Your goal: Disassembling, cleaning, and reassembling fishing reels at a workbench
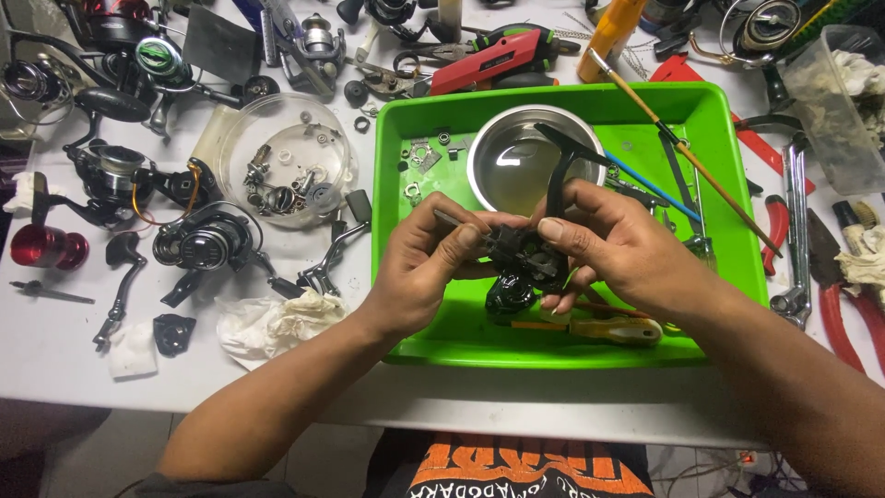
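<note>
Right hand [613, 244] gripping black reel body [527, 263], stem pointing up and away over steel bowl [516, 166]. Left hand [424, 263] pinched on thin metal tool [454, 219], tip touching body's left side (contact spot partly hidden). Both over green tray [728, 138]. Beyond, left: clear dish of parts [281, 157], crumpled tissue [272, 323], other reels [198, 242].

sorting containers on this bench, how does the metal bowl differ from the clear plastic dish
The metal bowl is shiny, opaque steel; the clear plastic dish is see-through. The bowl sits inside the green tray; the dish rests on the white table, left of the tray. The dish holds many small reel parts; the bowl shows no loose parts, only what may be liquid. Both are round and open-topped.
</note>
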